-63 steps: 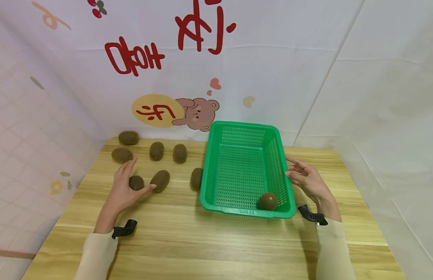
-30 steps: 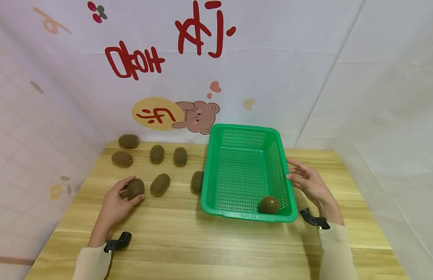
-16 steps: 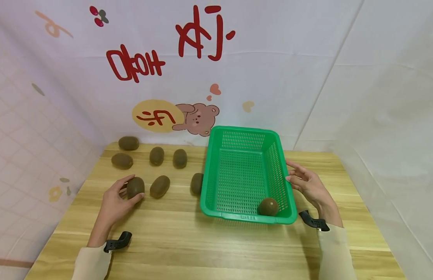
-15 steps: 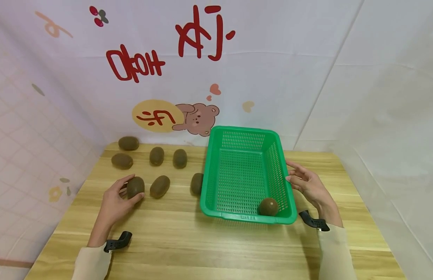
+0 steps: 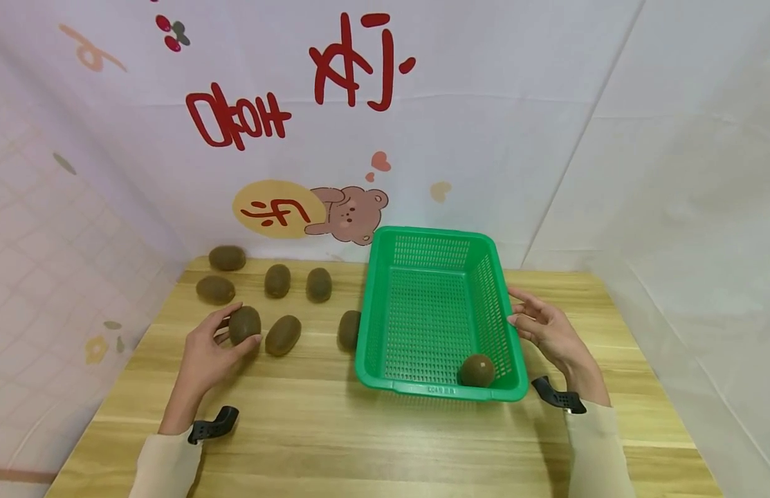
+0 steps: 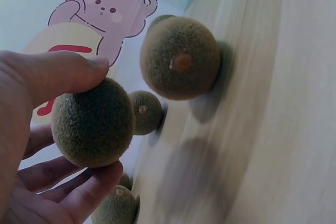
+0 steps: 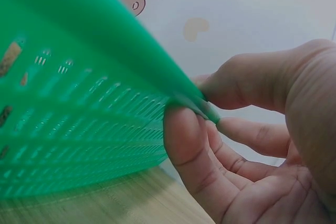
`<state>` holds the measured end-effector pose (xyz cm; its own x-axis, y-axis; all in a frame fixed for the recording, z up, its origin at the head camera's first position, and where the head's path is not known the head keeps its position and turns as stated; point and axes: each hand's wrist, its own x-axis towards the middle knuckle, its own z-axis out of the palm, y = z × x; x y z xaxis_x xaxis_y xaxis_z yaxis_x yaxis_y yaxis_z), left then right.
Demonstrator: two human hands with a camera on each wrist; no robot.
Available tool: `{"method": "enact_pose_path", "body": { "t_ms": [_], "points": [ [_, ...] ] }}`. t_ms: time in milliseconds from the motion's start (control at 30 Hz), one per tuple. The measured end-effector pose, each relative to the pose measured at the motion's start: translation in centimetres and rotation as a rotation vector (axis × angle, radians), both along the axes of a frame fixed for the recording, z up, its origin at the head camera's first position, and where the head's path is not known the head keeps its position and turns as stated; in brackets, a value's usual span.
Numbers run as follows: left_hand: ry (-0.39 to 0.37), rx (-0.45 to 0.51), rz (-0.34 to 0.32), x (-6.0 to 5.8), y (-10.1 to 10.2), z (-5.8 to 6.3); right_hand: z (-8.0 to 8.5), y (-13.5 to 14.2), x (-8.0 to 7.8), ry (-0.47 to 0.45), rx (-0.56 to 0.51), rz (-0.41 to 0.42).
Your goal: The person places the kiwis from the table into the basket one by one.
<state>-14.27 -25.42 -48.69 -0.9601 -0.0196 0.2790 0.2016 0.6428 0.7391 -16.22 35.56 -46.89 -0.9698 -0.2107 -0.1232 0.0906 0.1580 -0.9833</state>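
My left hand (image 5: 204, 356) grips a brown fuzzy kiwi (image 5: 245, 325) between thumb and fingers. In the left wrist view, that kiwi (image 6: 93, 123) is held off the table, its shadow falling on the wood. Just right of it another kiwi (image 5: 283, 335) lies on the table. My right hand (image 5: 549, 335) pinches the right rim of a green plastic basket (image 5: 441, 391), thumb and fingers on either side of the edge, as the right wrist view shows. Inside the basket, at its near right corner, sits one kiwi (image 5: 477, 371).
Two kiwis lie at the back left, one kiwi (image 5: 227, 258) behind the other (image 5: 215, 290). Two more, a kiwi (image 5: 277, 281) and its neighbour kiwi (image 5: 319, 285), lie along the back. One kiwi (image 5: 349, 330) is against the basket's left side. A printed cloth (image 5: 459, 138) hangs behind the wooden table (image 5: 335, 443).
My left hand first reached over the kiwi with spread fingers, then took hold of it and has now raised it slightly. My right hand keeps its pinch on the basket rim.
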Motion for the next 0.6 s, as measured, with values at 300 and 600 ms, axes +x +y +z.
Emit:
{"method": "enact_pose_path", "body": {
  "t_ms": [300,600],
  "points": [
    [0.008,0.036,-0.005,-0.7,0.9,0.3,-0.1,0.1,0.0,0.003,-0.021,0.003],
    [-0.007,0.074,-0.041,-1.5,2.2,1.2,-0.1,-0.1,-0.1,-0.003,0.006,-0.009]
  ]
}}
